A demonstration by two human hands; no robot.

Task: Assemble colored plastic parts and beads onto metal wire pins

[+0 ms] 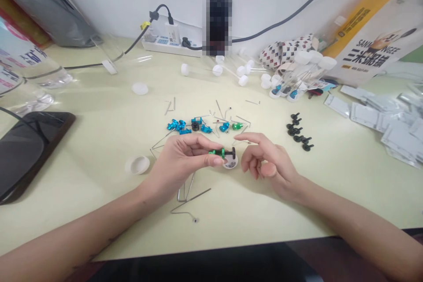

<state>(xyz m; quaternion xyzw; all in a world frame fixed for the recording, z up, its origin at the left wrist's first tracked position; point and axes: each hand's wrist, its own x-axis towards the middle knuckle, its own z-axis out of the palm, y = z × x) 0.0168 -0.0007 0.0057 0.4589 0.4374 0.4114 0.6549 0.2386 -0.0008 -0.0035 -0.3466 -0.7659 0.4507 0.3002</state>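
Pinching green fitting point(223, 153), left hand point(185, 155) covering part, white cup point(231, 167) half hidden

On the table point(109, 211), the left hand point(180, 156) holds a fitting point(216, 154) with a screw point(229, 153) at its right end, above a cup point(230, 167). The right hand point(274, 165) is just right, apart. Behind the hands lies a row of fittings point(206, 129); rods point(191, 200) lie around it and before the left hand. Right of the row lie loose screws point(297, 130), then cards point(366, 114). Tubes point(217, 70) lie farther back, before a power strip point(158, 45). Bottles point(29, 53) stand back left, a bag point(373, 39) back right.
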